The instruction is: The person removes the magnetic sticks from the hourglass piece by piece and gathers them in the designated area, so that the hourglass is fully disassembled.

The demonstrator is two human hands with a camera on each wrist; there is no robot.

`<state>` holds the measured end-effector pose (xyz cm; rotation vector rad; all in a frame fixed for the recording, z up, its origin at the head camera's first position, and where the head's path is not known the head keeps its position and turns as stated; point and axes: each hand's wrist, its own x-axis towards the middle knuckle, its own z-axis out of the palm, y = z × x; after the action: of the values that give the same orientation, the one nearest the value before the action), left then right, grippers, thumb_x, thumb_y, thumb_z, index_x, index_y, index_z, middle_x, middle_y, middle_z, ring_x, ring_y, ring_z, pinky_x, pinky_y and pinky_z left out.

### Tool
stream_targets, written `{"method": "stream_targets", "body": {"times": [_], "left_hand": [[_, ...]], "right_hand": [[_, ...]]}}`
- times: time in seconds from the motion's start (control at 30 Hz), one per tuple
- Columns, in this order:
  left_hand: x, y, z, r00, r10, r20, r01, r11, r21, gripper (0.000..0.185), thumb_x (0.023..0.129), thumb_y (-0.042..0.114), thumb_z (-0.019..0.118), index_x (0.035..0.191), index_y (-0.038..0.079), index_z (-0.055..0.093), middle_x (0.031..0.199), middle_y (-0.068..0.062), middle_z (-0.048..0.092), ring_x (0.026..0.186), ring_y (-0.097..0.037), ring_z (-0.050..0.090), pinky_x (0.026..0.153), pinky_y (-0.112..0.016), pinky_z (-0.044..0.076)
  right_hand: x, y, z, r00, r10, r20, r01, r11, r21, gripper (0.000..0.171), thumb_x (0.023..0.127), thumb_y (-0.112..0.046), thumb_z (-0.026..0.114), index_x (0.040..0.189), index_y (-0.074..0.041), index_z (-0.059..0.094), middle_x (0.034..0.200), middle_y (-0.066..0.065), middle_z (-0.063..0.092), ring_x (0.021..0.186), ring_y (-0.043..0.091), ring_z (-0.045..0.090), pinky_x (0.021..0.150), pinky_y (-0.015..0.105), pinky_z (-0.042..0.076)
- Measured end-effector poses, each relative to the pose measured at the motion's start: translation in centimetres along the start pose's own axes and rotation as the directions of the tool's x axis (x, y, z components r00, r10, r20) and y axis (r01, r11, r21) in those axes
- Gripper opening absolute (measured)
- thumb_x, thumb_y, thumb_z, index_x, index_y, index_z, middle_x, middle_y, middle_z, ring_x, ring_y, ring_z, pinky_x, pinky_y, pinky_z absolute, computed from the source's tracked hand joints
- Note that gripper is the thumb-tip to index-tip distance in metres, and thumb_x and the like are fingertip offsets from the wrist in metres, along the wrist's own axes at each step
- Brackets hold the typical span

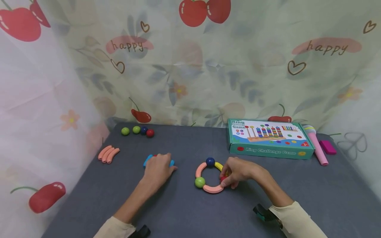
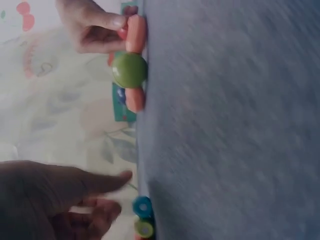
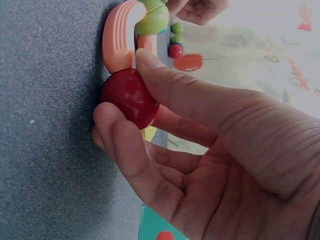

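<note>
the green box (image 1: 269,138) at the bench's (image 1: 297,205) far right reads "ring challenge game"; the backdrop cloth (image 1: 190,66) says "happy". the right hand (image 1: 238,172) pinches a red ball (image 3: 129,97) between thumb and fingers at the open ring of curved pieces and balls (image 1: 208,177) — mid-bench. the left hand (image 1: 157,167) lies with fingers spread flat over blue curved pieces (image 1: 148,160).

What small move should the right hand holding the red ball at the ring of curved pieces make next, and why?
Probably seat the glossy red ball against the pink curved piece: the right hand pinches it at the ring's open gap, while the left hand rests on blue curved pieces.
</note>
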<state>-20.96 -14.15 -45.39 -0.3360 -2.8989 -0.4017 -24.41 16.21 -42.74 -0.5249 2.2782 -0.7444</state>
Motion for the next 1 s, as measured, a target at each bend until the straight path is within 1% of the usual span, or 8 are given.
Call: {"method": "stream_targets", "body": {"times": [0.1, 0.2, 0.27, 0.33, 0.57, 0.7, 0.8, 1.0], "left_hand": [[0.2, 0.7, 0.2, 0.983, 0.146, 0.116, -0.123, 0.975, -0.185, 0.03, 0.085, 0.029, 0.088, 0.087, 0.009, 0.065, 0.065, 0.004, 0.053, 0.056, -0.007, 0.047, 0.054, -0.021, 0.039], [0.4, 1.9, 0.8, 0.913, 0.323, 0.249, -0.23, 0.912, -0.341, 0.034, 0.088, 0.032, 0.085, 0.11, 0.011, 0.071, 0.08, 0.003, 0.062, 0.067, -0.004, 0.053, 0.064, -0.017, 0.047], [0.6, 2.7, 1.2, 0.866, 0.406, 0.294, -0.283, 0.88, -0.381, 0.039, 0.09, 0.035, 0.083, 0.12, 0.012, 0.07, 0.088, 0.001, 0.065, 0.072, -0.003, 0.053, 0.067, -0.017, 0.048], [0.7, 3.4, 1.5, 0.844, 0.432, 0.318, -0.305, 0.874, -0.378, 0.038, 0.092, 0.036, 0.081, 0.122, 0.015, 0.071, 0.091, -0.001, 0.064, 0.075, -0.004, 0.052, 0.067, -0.017, 0.045], [1.3, 4.8, 2.0, 0.853, 0.392, 0.344, -0.285, 0.903, -0.321, 0.03, 0.093, 0.032, 0.08, 0.117, 0.015, 0.077, 0.092, 0.002, 0.065, 0.078, -0.005, 0.05, 0.069, -0.017, 0.044], [1.6, 5.2, 2.1, 0.848, 0.388, 0.36, -0.286, 0.908, -0.306, 0.029, 0.093, 0.032, 0.08, 0.116, 0.014, 0.078, 0.094, 0.003, 0.066, 0.08, -0.004, 0.051, 0.072, -0.017, 0.045], [1.8, 5.3, 2.1, 0.848, 0.39, 0.36, -0.293, 0.909, -0.296, 0.028, 0.093, 0.032, 0.08, 0.114, 0.014, 0.078, 0.092, 0.003, 0.066, 0.078, -0.004, 0.05, 0.071, -0.017, 0.045], [2.0, 5.3, 2.2, 0.843, 0.428, 0.325, -0.332, 0.891, -0.31, 0.028, 0.092, 0.029, 0.081, 0.113, 0.011, 0.077, 0.092, -0.001, 0.066, 0.074, -0.004, 0.049, 0.066, -0.016, 0.043]], "right_hand": [[0.0, 0.1, 0.0, 1.0, -0.001, 0.001, 0.001, 1.0, -0.003, 0.018, 0.089, -0.023, 0.085, 0.1, -0.011, 0.08, 0.08, 0.001, 0.073, 0.065, 0.013, 0.071, 0.068, 0.029, 0.062], [-0.1, 0.2, 0.0, 1.0, -0.008, 0.004, 0.008, 1.0, -0.003, 0.017, 0.089, -0.023, 0.084, 0.1, -0.011, 0.079, 0.078, 0.001, 0.073, 0.064, 0.013, 0.07, 0.067, 0.029, 0.062], [-0.2, 0.2, -0.1, 1.0, -0.016, 0.008, 0.016, 1.0, -0.011, 0.016, 0.09, -0.023, 0.084, 0.1, -0.011, 0.079, 0.077, 0.002, 0.073, 0.063, 0.013, 0.07, 0.066, 0.028, 0.061], [-0.2, 0.2, -0.1, 1.0, -0.022, 0.014, 0.022, 0.999, -0.028, 0.016, 0.091, -0.024, 0.083, 0.1, -0.012, 0.078, 0.077, 0.002, 0.072, 0.062, 0.013, 0.069, 0.065, 0.027, 0.059], [-0.5, 0.0, -0.5, 0.996, -0.06, 0.07, 0.072, 0.978, -0.194, 0.027, 0.093, -0.033, 0.08, 0.112, -0.014, 0.076, 0.08, -0.001, 0.067, 0.062, 0.012, 0.062, 0.063, 0.024, 0.054], [-0.4, -0.2, -0.6, 0.987, -0.157, 0.019, 0.155, 0.94, -0.304, 0.038, 0.09, -0.037, 0.082, 0.116, -0.01, 0.077, 0.084, -0.004, 0.066, 0.071, 0.01, 0.055, 0.063, 0.023, 0.048], [-0.1, -0.7, -0.4, 0.965, -0.258, -0.04, 0.226, 0.902, -0.367, 0.044, 0.088, -0.037, 0.084, 0.119, -0.007, 0.076, 0.084, -0.001, 0.067, 0.072, 0.009, 0.054, 0.063, 0.023, 0.047], [1.0, -1.6, 0.3, 0.938, -0.343, -0.05, 0.296, 0.868, -0.398, 0.067, 0.081, -0.039, 0.09, 0.138, -0.013, 0.065, 0.115, 0.005, 0.064, 0.086, 0.011, 0.053, 0.078, 0.029, 0.048]]}}
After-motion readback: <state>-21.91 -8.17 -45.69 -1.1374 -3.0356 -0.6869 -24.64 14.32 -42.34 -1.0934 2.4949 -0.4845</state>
